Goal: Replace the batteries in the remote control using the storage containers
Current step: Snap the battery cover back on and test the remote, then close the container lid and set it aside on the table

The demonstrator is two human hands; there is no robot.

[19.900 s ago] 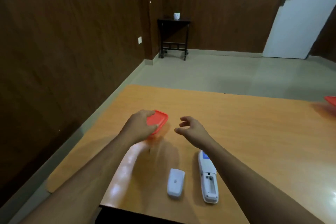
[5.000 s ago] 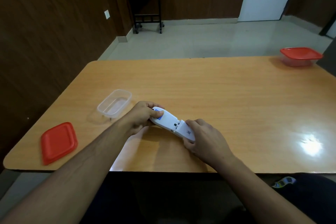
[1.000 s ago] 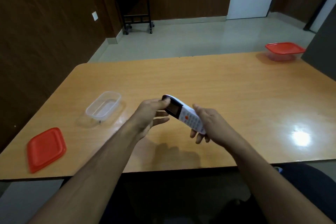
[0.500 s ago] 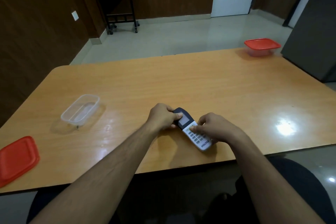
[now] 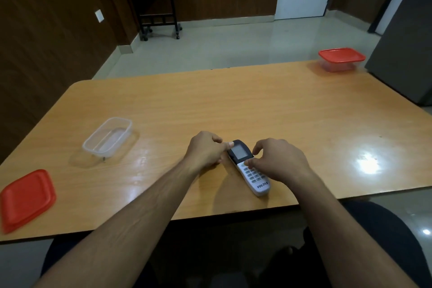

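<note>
The white remote control (image 5: 257,180) lies face up on the wooden table (image 5: 233,105) near its front edge, dark screen end pointing away from me. My left hand (image 5: 205,149) is curled against the screen end, thumb pressed on its corner. My right hand (image 5: 278,161) arches over the keypad with fingers spread, fingertips just touching the buttons. An open clear container (image 5: 107,137) stands to the left, and its red lid (image 5: 27,199) lies at the near left edge. A second container with a red lid (image 5: 341,58) sits closed at the far right corner.
A tall grey cabinet (image 5: 402,54) stands against the table's right side. A black side table (image 5: 154,2) with a small white pot stands by the far wall. My legs are under the front edge.
The remote was turned face up and set down on the table. Since half a second ago my right hand has loosened and lifted its fingers off the keypad; the left stays at the screen end.
</note>
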